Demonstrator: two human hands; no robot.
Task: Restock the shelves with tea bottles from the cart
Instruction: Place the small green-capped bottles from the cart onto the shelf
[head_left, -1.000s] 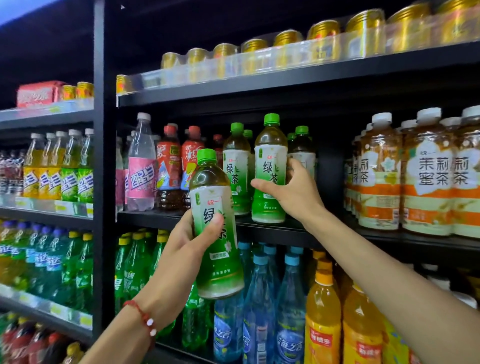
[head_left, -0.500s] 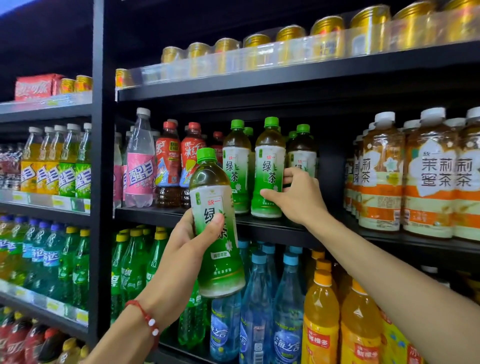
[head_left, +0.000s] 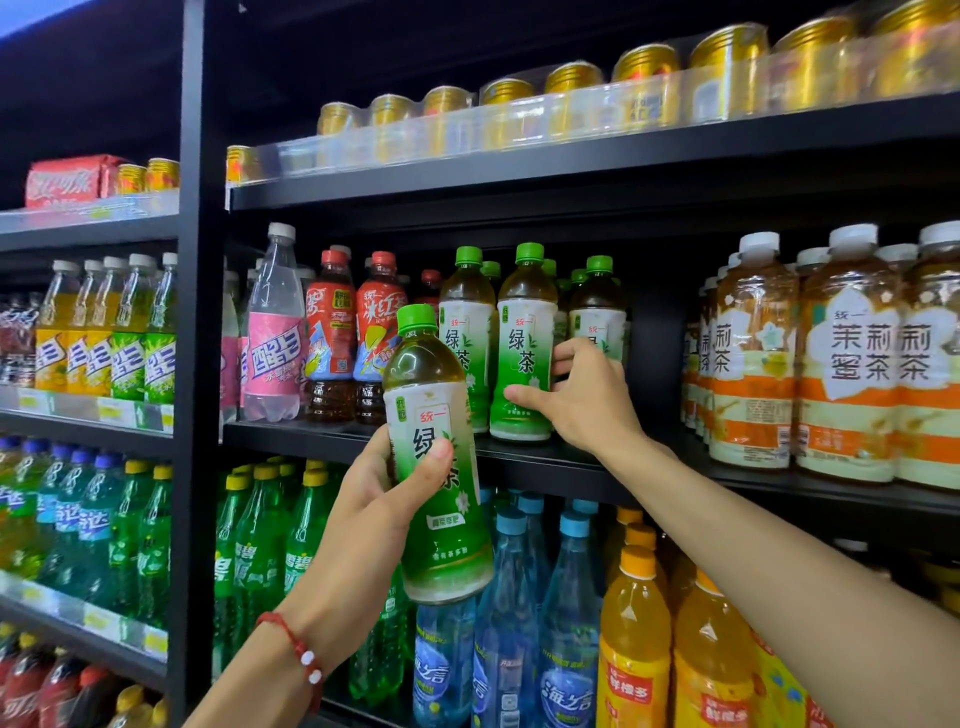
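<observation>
- Green-capped clear plastic tea bottle (head_left: 439, 457), upright in the left hand (head_left: 384, 499) with fingers wrapped round its label, is held before the black metal shelf (head_left: 519, 462), likely next in line.
- Right hand (head_left: 582, 400) grips a matching shelved bottle (head_left: 522, 348), seemingly squaring it up.

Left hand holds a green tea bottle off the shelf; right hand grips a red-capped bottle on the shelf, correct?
No. In the head view the right hand grips a green-capped tea bottle on the shelf, not red-capped. The left hand and its held bottle are as stated.
</observation>
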